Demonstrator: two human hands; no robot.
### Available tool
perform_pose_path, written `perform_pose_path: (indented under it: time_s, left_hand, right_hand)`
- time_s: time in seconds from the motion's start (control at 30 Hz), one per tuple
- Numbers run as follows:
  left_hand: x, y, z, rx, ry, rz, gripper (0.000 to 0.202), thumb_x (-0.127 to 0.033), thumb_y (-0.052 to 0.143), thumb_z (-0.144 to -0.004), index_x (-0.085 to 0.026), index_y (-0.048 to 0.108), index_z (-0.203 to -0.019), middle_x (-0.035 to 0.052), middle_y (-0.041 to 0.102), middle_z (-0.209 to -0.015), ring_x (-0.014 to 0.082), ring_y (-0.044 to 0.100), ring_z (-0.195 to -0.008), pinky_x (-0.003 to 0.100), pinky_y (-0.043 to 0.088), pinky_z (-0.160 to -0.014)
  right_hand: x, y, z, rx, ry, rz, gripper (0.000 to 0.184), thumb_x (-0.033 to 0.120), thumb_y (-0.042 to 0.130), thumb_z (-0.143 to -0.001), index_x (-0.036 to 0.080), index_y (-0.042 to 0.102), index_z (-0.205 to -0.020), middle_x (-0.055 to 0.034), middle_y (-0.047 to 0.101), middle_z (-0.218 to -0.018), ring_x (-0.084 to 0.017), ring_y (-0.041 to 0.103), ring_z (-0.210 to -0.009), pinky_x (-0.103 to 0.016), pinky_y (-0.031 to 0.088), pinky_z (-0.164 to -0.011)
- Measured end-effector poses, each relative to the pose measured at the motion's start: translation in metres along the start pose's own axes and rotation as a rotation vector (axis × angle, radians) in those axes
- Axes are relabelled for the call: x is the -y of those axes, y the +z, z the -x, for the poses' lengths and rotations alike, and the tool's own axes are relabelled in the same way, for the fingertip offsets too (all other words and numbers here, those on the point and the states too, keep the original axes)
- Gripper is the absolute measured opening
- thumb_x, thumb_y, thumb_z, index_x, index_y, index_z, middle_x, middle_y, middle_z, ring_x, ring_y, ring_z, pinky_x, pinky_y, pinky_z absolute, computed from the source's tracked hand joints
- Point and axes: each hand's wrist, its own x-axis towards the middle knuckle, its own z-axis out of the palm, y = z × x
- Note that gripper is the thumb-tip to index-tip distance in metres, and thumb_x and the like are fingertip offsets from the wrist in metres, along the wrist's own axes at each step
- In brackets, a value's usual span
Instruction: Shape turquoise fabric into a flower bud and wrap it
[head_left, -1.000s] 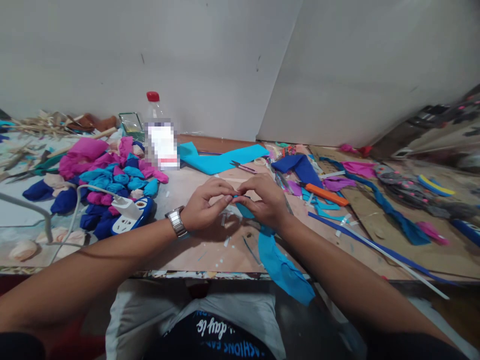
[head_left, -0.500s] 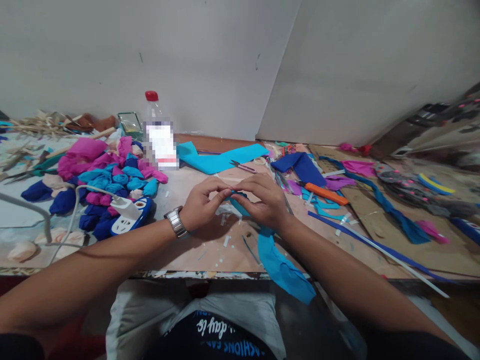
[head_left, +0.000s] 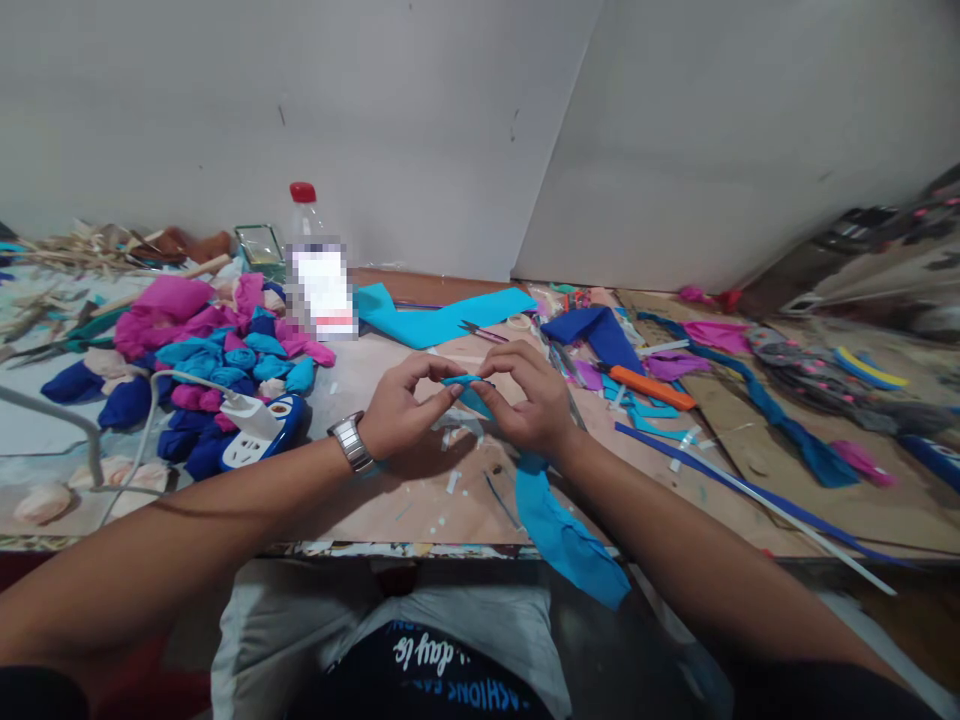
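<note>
Both my hands meet over the middle of the wooden table (head_left: pixel 390 500). My left hand (head_left: pixel 401 410), with a metal watch on its wrist, pinches one end of a light blue fabric strip (head_left: pixel 559 530). My right hand (head_left: pixel 529 395) pinches the same strip a little further right, fingers curled round it. The strip stretches between the fingertips, then runs under my right wrist and hangs off the table's front edge.
A pile of pink, blue and navy fabric bundles (head_left: pixel 217 350) and a white-blue power strip (head_left: pixel 255 430) lie left. A red-capped bottle (head_left: pixel 319 270) stands behind. An orange cutter (head_left: pixel 651 388), small scissors (head_left: pixel 484 332) and fabric scraps lie right.
My fingertips have drawn slightly apart, so a short stretch of the blue strip now shows between them. The arms stay where they were.
</note>
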Motion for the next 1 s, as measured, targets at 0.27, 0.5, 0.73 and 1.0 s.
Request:
perform_pose_path:
  time_s: [0.27, 0.5, 0.73, 1.0]
  left_hand:
    - [-0.004, -0.004, -0.003, -0.01, 0.194, -0.162, 0.02, -0.029, 0.067, -0.093, -0.021, 0.07, -0.111, 0.008, 0.073, -0.11, 0.0222, 0.064, -0.106, 0.041, 0.051, -0.095]
    - [-0.006, -0.006, -0.007, -0.013, 0.269, -0.203, 0.013, -0.03, 0.064, -0.097, -0.021, 0.073, -0.098, 0.0055, 0.075, -0.096, 0.0201, 0.066, -0.094, 0.039, 0.051, -0.089]
    - [-0.006, -0.009, -0.008, 0.037, 0.384, -0.352, 0.012, -0.024, 0.06, -0.097, -0.019, 0.071, -0.097, 0.0063, 0.074, -0.094, 0.0217, 0.064, -0.093, 0.041, 0.049, -0.09]
    - [-0.008, -0.006, -0.007, 0.059, 0.215, -0.222, 0.016, -0.031, 0.058, -0.099, -0.019, 0.068, -0.095, 0.0057, 0.073, -0.094, 0.0211, 0.063, -0.093, 0.039, 0.047, -0.089]
  right_hand:
    - [-0.005, 0.002, 0.0, 0.068, 0.031, -0.004, 0.003, 0.026, 0.06, -0.097, 0.023, 0.059, -0.097, -0.0075, 0.065, -0.096, -0.024, 0.063, -0.095, -0.043, 0.052, -0.088]
    - [-0.005, 0.001, 0.0, 0.109, -0.002, 0.06, 0.007, 0.028, 0.063, -0.097, 0.021, 0.062, -0.095, -0.0087, 0.068, -0.097, -0.024, 0.065, -0.096, -0.041, 0.052, -0.089]
    - [-0.006, 0.001, -0.001, 0.108, -0.045, 0.126, 0.008, 0.03, 0.066, -0.096, 0.022, 0.065, -0.095, -0.0069, 0.074, -0.094, -0.023, 0.068, -0.095, -0.039, 0.052, -0.088]
    - [-0.011, 0.001, 0.0, 0.177, -0.032, 0.146, 0.01, 0.031, 0.066, -0.097, 0.022, 0.069, -0.096, -0.0062, 0.077, -0.093, -0.023, 0.069, -0.091, -0.04, 0.05, -0.087]
